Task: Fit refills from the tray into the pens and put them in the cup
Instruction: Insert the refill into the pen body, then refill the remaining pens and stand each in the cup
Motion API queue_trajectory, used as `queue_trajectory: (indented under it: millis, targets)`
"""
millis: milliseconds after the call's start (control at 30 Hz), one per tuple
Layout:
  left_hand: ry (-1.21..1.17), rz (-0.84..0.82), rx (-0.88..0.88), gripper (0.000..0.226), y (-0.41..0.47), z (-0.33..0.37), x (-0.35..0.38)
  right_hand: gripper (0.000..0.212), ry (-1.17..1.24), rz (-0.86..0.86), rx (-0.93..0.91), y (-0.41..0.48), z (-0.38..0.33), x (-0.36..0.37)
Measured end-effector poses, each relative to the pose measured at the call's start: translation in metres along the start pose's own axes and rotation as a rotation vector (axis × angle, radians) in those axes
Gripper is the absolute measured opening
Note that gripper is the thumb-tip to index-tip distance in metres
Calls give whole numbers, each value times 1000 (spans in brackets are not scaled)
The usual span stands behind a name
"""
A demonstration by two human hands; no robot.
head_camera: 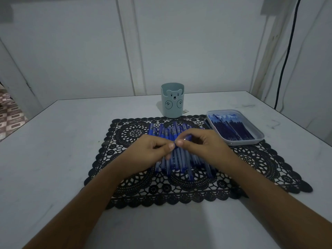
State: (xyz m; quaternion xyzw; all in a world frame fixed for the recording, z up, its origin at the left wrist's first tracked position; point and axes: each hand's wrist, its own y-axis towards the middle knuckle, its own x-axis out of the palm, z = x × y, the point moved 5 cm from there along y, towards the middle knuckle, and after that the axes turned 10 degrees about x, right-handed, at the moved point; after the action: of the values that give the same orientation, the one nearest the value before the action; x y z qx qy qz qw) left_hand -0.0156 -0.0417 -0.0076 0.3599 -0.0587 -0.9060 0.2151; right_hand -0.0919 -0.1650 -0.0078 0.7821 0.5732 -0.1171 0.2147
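Observation:
Several blue pens (177,159) lie side by side in a heap on a black lace mat (136,178). Above the heap, my left hand (152,153) and my right hand (201,143) meet thumb to thumb and together pinch one blue pen (186,137), which is mostly hidden by the fingers. A grey tray (258,135) full of dark blue refills (231,127) sits to the right of my hands. A pale blue cup (172,100) with a bear face stands upright behind the mat; I cannot see inside it.
The white table (53,159) ends at a wall close behind the cup. A black cable (287,56) hangs down the wall at the far right. The table's left edge drops to a patterned floor (9,115).

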Motion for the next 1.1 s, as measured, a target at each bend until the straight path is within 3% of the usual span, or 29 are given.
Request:
queue_trajectory:
  millis: [100,200,333,433,533,633,800,933,1100]
  targets:
    - [45,70,1,16,7,6,-5,32,26,146,34,6,6,-13]
    - [90,194,-37,11,22,12,-21,38,-387,331,53,10,24,-26]
    - [111,462,7,13,67,31,-65,46,-736,148,88,17,43,-9]
    - [111,669,80,11,109,42,-102,49,-781,110,116,17,44,-7]
    - [68,769,96,12,141,41,-122,49,-788,110,110,16,42,-7]
    - [161,750,46,17,159,28,-117,48,-804,116,96,15,41,-6]
    - [354,544,-114,22,162,-11,-85,48,-800,118,82,14,41,-6]
    - [351,482,-147,39,149,-25,-77,48,-795,120,76,15,41,-7]
    - [413,502,-129,26,102,-30,-77,48,-785,126,61,15,41,-6]
